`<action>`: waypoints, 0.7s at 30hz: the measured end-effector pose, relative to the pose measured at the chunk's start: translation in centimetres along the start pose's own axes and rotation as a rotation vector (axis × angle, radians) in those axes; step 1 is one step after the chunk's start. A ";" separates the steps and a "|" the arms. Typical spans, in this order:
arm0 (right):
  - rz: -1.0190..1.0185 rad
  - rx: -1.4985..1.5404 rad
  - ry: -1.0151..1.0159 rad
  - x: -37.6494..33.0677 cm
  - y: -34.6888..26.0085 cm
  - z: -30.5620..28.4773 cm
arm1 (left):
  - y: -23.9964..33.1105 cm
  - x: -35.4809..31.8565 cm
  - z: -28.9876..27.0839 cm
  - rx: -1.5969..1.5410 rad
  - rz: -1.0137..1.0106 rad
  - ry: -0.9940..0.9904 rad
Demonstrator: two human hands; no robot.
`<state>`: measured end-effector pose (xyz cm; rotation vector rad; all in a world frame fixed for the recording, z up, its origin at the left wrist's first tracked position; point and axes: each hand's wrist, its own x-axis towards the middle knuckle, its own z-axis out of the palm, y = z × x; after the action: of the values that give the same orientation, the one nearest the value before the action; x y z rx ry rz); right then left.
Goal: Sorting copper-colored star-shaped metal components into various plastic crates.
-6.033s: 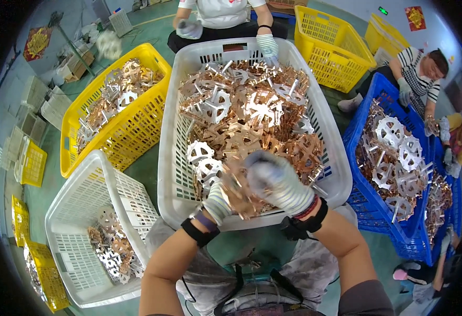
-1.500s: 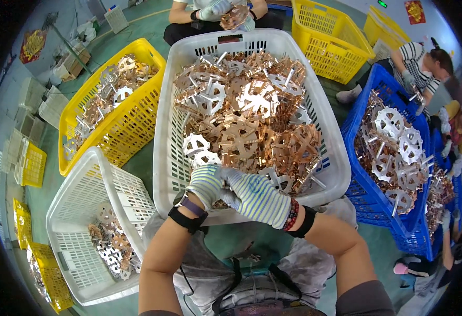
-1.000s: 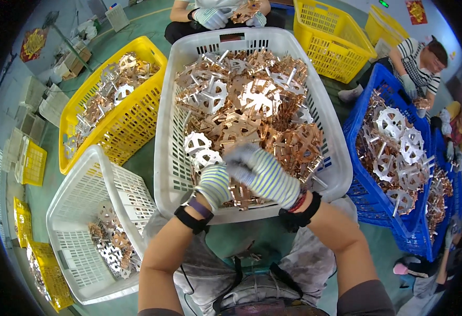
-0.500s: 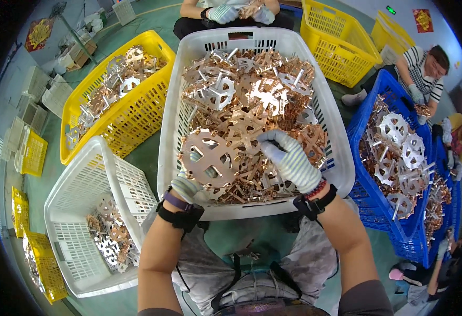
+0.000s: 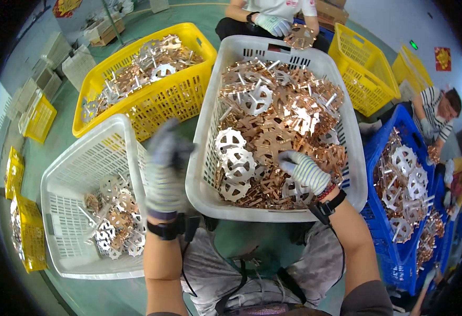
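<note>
Clock set with me at six. Change in the last half second: the coppery disc my left hand (image 5: 166, 171) held over the central white basket (image 5: 254, 215) no longer shows in it. That hand is now at eleven, near the right edge of the smaller white basket (image 5: 86, 155); too blurred to tell how wide the fingers are. My guess: piece let go, this one handled. Silver discs (image 5: 239, 164) at the pile's left, screened by it then, show plainly. Right hand (image 5: 305, 171) just past twelve, fingers curled low over the coppery pieces (image 5: 274, 143); cannot tell whether it grips any. More metal parts (image 5: 119, 216) lie at ten, inside the smaller basket.
</note>
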<state>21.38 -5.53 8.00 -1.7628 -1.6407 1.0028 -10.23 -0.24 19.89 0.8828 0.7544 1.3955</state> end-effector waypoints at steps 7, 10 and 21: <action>-0.111 -0.234 -0.577 9.5 -1.7 11.0 | -4.2 1.5 1.2 0.175 -0.112 -0.227; -0.083 -0.646 -0.278 10.5 0.4 14.8 | -5.0 2.4 1.6 0.134 -0.152 -0.233; 0.108 0.699 0.210 2.3 -6.0 5.3 | -7.7 1.6 1.1 0.330 -0.399 -0.423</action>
<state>13.52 -3.08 9.29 -1.4152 -0.9092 1.2040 -5.33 1.50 13.84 1.1626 0.7885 0.7096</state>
